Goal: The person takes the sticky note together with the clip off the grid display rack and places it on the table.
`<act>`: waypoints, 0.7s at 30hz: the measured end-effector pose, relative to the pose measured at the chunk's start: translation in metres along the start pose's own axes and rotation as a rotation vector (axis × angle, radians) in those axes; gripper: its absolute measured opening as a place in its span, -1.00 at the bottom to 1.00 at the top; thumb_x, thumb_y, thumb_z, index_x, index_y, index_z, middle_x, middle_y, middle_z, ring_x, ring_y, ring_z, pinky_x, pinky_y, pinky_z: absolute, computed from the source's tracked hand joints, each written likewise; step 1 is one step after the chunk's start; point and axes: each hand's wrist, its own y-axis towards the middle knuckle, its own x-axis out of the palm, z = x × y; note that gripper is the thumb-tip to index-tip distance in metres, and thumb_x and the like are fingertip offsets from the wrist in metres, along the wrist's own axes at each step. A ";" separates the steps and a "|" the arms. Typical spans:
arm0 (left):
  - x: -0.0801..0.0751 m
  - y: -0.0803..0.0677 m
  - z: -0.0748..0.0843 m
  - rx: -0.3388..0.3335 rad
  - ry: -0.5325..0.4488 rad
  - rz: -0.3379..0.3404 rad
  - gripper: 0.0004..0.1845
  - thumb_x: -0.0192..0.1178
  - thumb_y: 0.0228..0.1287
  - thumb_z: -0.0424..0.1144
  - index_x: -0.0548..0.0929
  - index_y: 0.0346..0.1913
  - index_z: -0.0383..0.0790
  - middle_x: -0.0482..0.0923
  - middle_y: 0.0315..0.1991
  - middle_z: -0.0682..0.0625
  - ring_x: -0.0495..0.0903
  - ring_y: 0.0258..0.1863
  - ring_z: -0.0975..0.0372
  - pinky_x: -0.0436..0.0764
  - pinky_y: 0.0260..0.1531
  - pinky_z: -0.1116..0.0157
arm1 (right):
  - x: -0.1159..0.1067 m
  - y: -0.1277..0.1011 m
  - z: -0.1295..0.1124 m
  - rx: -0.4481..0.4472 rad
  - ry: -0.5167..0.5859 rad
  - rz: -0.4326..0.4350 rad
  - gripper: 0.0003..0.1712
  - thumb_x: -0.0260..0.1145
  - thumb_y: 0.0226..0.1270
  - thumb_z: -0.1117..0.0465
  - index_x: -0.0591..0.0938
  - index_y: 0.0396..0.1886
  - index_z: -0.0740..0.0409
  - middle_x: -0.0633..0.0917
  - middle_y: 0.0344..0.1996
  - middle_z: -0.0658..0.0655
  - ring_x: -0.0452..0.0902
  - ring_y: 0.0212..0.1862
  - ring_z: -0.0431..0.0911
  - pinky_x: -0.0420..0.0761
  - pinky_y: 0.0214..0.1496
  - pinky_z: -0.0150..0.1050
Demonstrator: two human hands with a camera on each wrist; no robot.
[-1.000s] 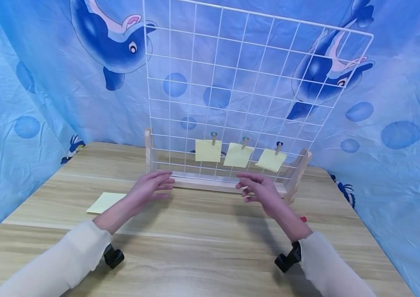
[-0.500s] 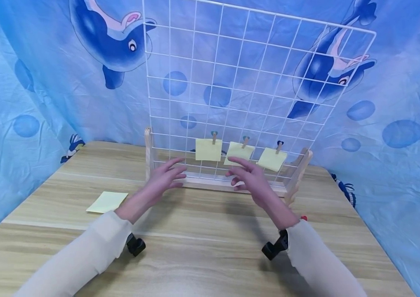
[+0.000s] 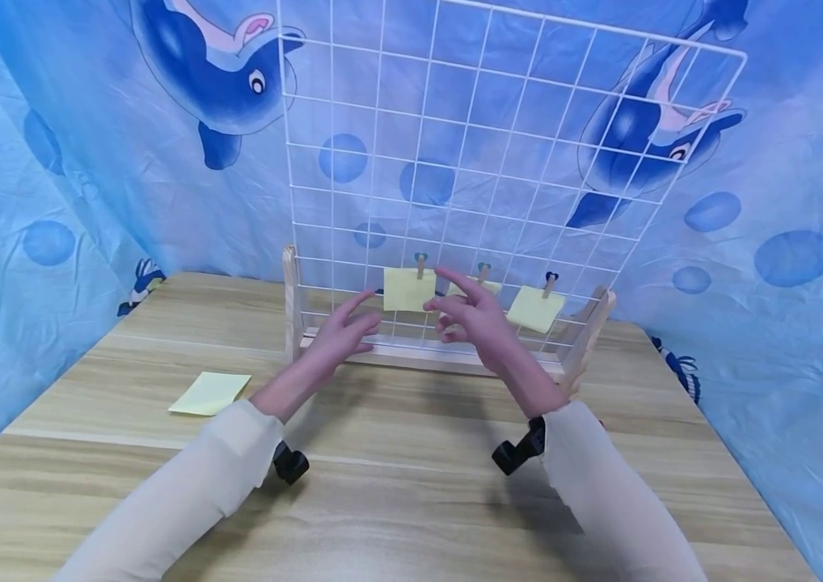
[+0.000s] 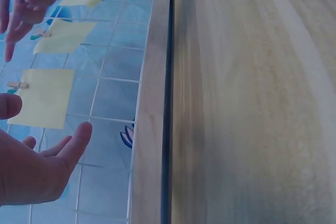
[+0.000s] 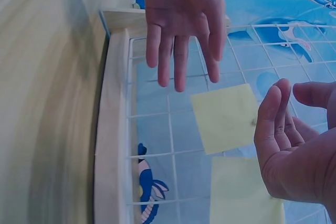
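Note:
Three pale yellow paper notes hang in a row on a white wire grid [image 3: 353, 191], each under a small wooden clothespin. My left hand [image 3: 344, 333], empty with fingers extended, is just left of the leftmost note [image 3: 407, 291]. My right hand [image 3: 475, 314] holds nothing; its fingers are spread at that note's right edge, and it partly covers the middle note [image 3: 493, 286] in the head view. The clothespin [image 3: 421, 267] on the leftmost note has a green decoration. In the left wrist view this note [image 4: 46, 100] is beside my left thumb and fingers. The rightmost note [image 3: 535, 309] hangs apart from both hands.
The grid stands in a wooden base [image 3: 426, 356] with side posts [image 3: 291, 303] on the wood-grain table [image 3: 397, 501]. Another yellow note [image 3: 209, 394] lies on the table at left. A blue dolphin-print cloth [image 3: 91, 121] hangs behind and around the sides.
Both hands have moved forward and toward each other, up to either side of the leftmost note. My right hand now overlaps the middle note. The head view has shifted slightly.

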 end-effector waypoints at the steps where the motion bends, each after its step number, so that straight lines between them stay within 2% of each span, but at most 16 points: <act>1: 0.000 0.001 0.000 0.004 0.007 0.001 -0.35 0.07 0.43 -0.21 0.10 0.51 -0.01 0.29 0.35 -0.32 0.33 0.29 -0.19 0.48 0.18 -0.04 | 0.001 0.002 -0.002 -0.003 -0.002 -0.003 -0.37 0.22 0.40 0.19 0.31 0.43 -0.17 0.64 -0.02 0.34 0.56 -0.36 -0.07 0.69 -0.26 -0.22; 4: 0.001 0.005 0.001 0.009 0.039 0.004 -0.34 0.07 0.44 -0.17 0.09 0.51 0.02 0.29 0.35 -0.30 0.33 0.29 -0.19 0.48 0.19 -0.04 | 0.002 0.009 -0.006 -0.015 -0.007 -0.015 -0.32 0.24 0.38 0.20 0.28 0.45 -0.19 0.62 0.00 0.40 0.56 -0.38 -0.08 0.69 -0.18 -0.09; 7: 0.001 0.008 0.002 0.015 0.059 -0.005 -0.33 0.07 0.44 -0.13 0.07 0.52 0.03 0.27 0.37 -0.29 0.33 0.29 -0.20 0.47 0.20 -0.04 | 0.004 0.015 -0.009 -0.014 -0.006 -0.026 -0.29 0.25 0.36 0.20 0.26 0.45 -0.24 0.60 0.01 0.45 0.57 -0.41 -0.08 0.69 -0.19 -0.07; 13: 0.002 0.014 0.004 -0.001 0.112 -0.027 -0.30 0.08 0.42 -0.05 0.04 0.52 0.09 0.26 0.38 -0.27 0.38 0.27 -0.15 0.51 0.17 -0.02 | 0.010 0.025 -0.013 0.027 0.003 -0.043 -0.20 0.28 0.34 0.22 0.19 0.48 -0.32 0.62 0.00 0.42 0.59 -0.40 0.00 0.70 -0.29 -0.18; 17: 0.004 0.018 0.004 0.002 0.159 -0.027 -0.27 0.08 0.41 0.00 0.00 0.53 0.11 0.30 0.35 -0.28 0.45 0.22 -0.11 0.56 0.11 0.01 | 0.016 0.029 -0.014 0.042 -0.016 -0.062 -0.09 0.27 0.35 0.22 0.00 0.53 -0.29 0.66 -0.01 0.34 0.59 -0.33 0.07 0.69 -0.30 -0.22; 21: 0.008 0.023 0.004 0.007 0.148 -0.030 -0.25 0.08 0.42 -0.01 -0.04 0.54 0.08 0.29 0.36 -0.28 0.49 0.17 -0.11 0.59 0.07 0.04 | 0.023 0.033 -0.014 0.043 -0.025 -0.067 0.00 0.25 0.38 0.23 -0.18 0.56 -0.19 0.69 -0.04 0.26 0.60 -0.36 0.00 0.69 -0.30 -0.23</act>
